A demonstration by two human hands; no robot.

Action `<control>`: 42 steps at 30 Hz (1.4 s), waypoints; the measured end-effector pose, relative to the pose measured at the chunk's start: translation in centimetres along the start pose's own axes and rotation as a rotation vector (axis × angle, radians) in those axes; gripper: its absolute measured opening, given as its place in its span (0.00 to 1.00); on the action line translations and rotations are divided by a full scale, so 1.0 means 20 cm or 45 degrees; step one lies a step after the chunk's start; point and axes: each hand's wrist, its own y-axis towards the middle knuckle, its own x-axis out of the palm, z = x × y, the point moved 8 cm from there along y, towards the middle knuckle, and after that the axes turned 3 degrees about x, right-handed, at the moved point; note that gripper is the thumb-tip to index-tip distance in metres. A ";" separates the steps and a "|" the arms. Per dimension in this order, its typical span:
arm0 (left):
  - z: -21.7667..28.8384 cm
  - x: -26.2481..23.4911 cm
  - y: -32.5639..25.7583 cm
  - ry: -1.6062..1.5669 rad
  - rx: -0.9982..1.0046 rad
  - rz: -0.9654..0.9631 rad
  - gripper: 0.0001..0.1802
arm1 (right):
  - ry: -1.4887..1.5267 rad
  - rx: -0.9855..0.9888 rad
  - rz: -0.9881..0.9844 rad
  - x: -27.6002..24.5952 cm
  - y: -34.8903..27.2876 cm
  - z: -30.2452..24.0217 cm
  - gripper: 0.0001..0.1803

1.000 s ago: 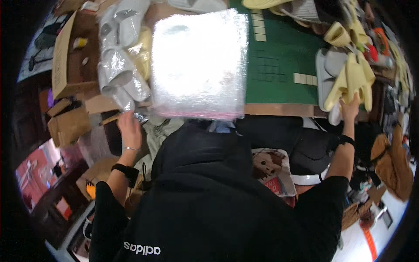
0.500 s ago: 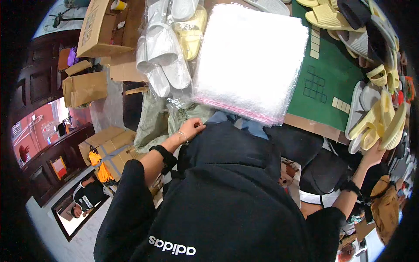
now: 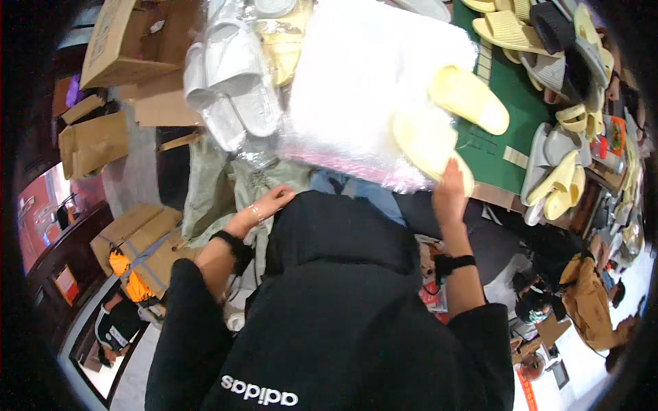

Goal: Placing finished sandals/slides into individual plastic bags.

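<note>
A pair of yellow slippers lies over the near right part of a stack of clear plastic bags with a pink strip along the near edge. My right hand is closed on the heel end of the nearer yellow slipper. The other yellow slipper sits just beyond it, reaching over the green mat. My left hand is empty, its fingers loosely stretched against the side of my black top, near the table's front edge.
Bagged white slippers and bagged yellow slippers lie left of the stack. Loose yellow, grey and black slippers are piled along the right. An open cardboard box stands at the far left, a taped carton lower down.
My right hand has come inward from the pile at the right, bringing the yellow slippers over the bag stack. My left hand has shifted slightly left, its fingers loosened. The view has shifted too.
</note>
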 end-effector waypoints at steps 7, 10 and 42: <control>0.22 -0.06 -0.26 0.771 0.304 0.292 0.18 | 0.251 0.276 0.083 -0.14 0.11 0.15 0.32; 0.79 -0.02 -0.30 0.956 0.752 0.535 0.22 | 0.001 0.403 0.225 -0.16 0.31 0.38 0.41; 1.28 0.24 0.27 1.293 1.188 0.386 0.17 | 1.054 0.592 0.458 -0.46 -0.10 0.37 0.17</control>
